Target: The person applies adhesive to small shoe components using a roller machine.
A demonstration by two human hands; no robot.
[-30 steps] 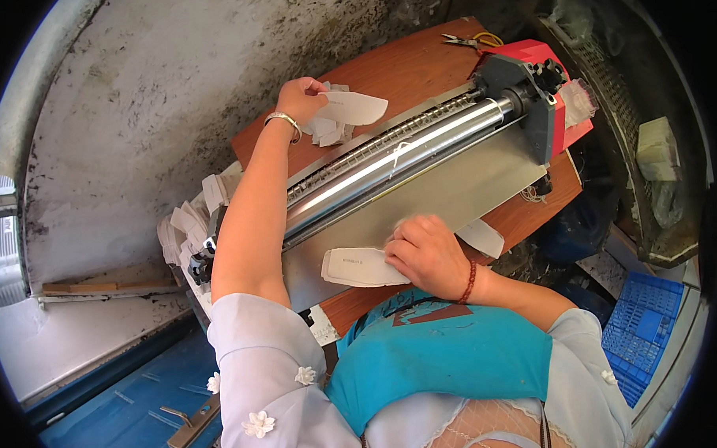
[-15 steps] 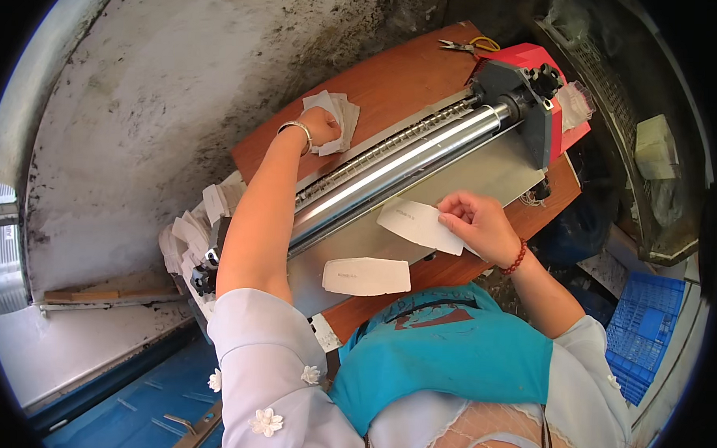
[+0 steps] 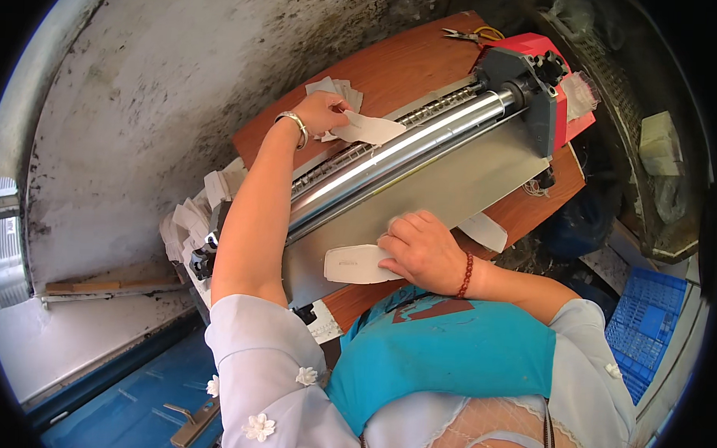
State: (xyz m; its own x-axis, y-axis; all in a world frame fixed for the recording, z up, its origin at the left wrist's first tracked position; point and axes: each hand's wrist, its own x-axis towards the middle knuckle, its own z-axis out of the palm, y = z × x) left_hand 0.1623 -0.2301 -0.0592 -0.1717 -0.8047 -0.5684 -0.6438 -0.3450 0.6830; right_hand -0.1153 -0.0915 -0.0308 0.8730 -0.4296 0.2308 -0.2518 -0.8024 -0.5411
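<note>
My left hand [image 3: 321, 114] pinches a flat white cut-out piece [image 3: 371, 130], whose far end lies over the shiny roller [image 3: 416, 143] of a roller machine. Behind that hand a stack of similar white pieces [image 3: 343, 90] rests on the brown tabletop. On the near side of the roller, my right hand [image 3: 425, 250] is curled, its thumb and fingers closed on the right end of another white piece [image 3: 353, 264] at the metal plate's near edge. A third white piece [image 3: 484, 231] lies beyond my right wrist, partly over the table edge.
The metal plate [image 3: 487, 173] slopes from the roller toward me. A red and black end housing [image 3: 529, 80] closes the machine's right side. Pliers with yellow handles [image 3: 464, 36] lie at the far edge. More white pieces [image 3: 191, 222] pile up at the left end. A blue crate [image 3: 643, 321] stands at right.
My left hand has lifted a piece off the stack and brought it to the roller. My right hand has left its earlier piece at the right and moved left onto the nearer piece.
</note>
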